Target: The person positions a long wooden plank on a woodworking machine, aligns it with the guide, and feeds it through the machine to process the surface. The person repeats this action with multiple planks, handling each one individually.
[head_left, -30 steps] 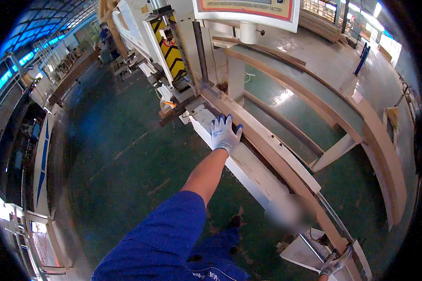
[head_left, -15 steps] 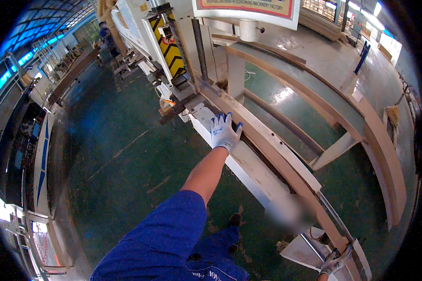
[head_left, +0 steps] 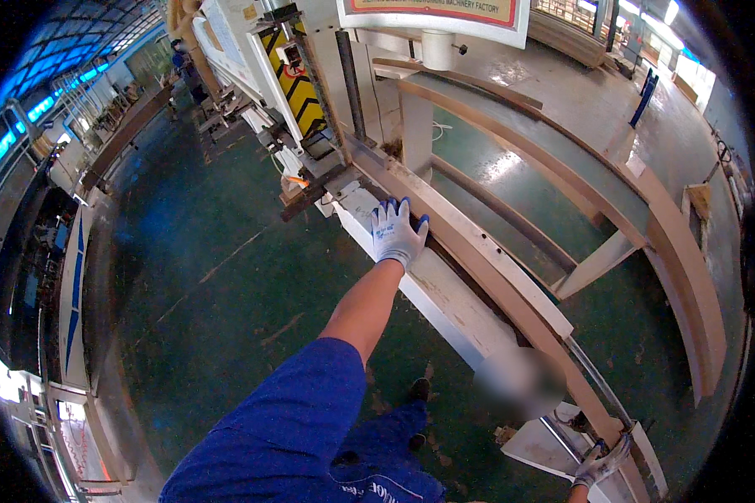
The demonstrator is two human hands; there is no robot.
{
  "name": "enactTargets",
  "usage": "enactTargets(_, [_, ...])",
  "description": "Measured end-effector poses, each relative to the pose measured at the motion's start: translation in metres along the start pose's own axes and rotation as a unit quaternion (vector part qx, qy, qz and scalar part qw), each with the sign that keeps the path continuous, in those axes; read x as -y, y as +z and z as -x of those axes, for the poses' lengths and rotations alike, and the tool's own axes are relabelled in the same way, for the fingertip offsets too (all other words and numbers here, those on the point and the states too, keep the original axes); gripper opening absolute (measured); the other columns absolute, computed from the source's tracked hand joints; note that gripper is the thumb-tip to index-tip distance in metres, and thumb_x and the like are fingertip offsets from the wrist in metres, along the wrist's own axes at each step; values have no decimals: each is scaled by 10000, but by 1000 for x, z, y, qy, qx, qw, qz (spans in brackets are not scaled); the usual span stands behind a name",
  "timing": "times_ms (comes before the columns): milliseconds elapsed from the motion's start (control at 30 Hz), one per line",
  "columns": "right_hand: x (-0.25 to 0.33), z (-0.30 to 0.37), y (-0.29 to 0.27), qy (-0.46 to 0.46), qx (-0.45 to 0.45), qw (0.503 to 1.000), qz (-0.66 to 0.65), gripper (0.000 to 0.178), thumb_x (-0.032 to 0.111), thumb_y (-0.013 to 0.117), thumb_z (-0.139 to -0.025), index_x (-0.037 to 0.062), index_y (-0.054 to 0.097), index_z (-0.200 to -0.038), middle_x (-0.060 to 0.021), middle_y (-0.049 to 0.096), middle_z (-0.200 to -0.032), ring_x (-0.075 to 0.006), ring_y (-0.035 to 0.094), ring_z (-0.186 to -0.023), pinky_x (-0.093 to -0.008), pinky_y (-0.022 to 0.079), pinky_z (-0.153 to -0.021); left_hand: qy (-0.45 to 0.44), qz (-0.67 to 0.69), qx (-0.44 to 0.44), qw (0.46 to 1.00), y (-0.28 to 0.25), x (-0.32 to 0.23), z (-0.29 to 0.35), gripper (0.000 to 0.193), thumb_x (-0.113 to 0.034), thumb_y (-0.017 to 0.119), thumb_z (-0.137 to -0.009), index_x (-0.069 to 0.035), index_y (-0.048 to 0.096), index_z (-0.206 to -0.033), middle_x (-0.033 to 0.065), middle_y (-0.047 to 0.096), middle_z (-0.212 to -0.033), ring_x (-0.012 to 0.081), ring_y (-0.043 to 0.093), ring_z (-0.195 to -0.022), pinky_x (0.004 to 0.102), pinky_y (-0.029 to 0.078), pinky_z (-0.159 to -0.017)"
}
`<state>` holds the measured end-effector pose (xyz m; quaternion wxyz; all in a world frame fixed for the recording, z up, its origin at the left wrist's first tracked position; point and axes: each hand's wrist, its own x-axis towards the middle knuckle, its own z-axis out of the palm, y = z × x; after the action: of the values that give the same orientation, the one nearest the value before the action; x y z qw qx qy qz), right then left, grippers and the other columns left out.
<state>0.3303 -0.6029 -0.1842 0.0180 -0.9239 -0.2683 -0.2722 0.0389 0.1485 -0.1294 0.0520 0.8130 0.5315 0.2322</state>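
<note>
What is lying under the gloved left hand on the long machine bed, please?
The left hand lies flat on a long pale wooden board, fingertips over its far edge. The board rests along the white machine bed. The patch of wood directly beneath the palm is covered.

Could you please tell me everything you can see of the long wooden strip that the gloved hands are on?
The long pale wooden strip runs from the yellow-and-black striped machine at upper left down to lower right. It looks like flat, smooth, unfinished timber, lying along the white machine bed. The left hand, in a white glove with blue fingertips, lies flat across it. The right hand, also gloved, is at its near end.
</note>
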Motion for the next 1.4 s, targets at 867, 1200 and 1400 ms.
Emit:
enactTargets(867, [3,-3,-2,15,24,999,28,659,395,601,-1037,58,438,-1580,-200,463,-1625,-417,407,-1508,-586,238,-1295,1,-14,-2,1000,3,3,-2,760,-555,586,-997,-51,494,-1558,263,514,-1562,436,407,-1496,568,222,-1279])
enactTargets(1200, [16,-7,-15,3,-11,999,-51,651,343,623,-1023,58,441,-1580,-197,467,-1624,-425,408,-1503,-586,242,-1291,-1,-18,3,1000,-5,0,1,754,-546,581,-1007,-42,488,-1560,254,512,-1567,438,406,-1500,560,230,-1282])
enactTargets(1400, [5,-3,-4,4,-1,1000,0,655,374,611,-1026,55,447,-1573,-197,475,-1617,-426,410,-1501,-592,245,-1289,0,-5,13,1000,-2,1,-1,778,-577,550,-1002,-42,491,-1564,268,488,-1588,437,388,-1510,559,211,-1285])
